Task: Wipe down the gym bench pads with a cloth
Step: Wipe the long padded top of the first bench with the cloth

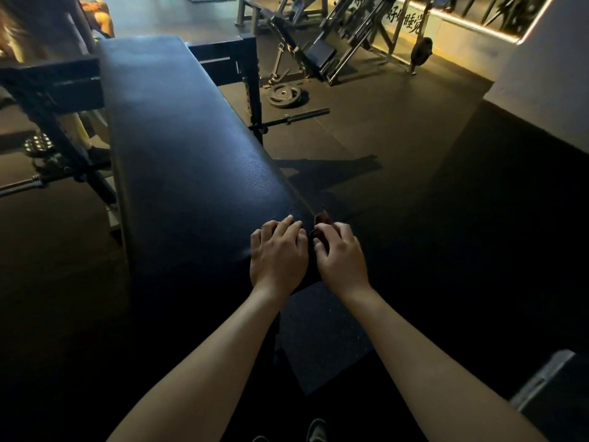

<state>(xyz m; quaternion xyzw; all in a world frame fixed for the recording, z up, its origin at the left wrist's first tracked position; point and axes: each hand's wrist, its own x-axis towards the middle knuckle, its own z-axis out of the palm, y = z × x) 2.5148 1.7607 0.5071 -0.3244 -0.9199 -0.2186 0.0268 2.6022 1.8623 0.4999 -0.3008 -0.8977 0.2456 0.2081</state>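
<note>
Bench pad (178,148): black textured vinyl in dim gym light. Its long axis runs from the near end away and slightly left, toward a steel rack (251,74). Rubber floor (398,138); weight plate (284,95) and loose bar (299,118) lie beyond, right. Left hand (277,253) rests on the pad's near right corner, fingers relaxed. Right hand (341,253), just beside it, pinches a small brownish cloth (323,216) at the pad's right edge.

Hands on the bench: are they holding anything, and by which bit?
The right hand grips a dark reddish cloth by its near end, at the edge of the bench pad. The left hand holds nothing; it rests flat on the pad.
</note>
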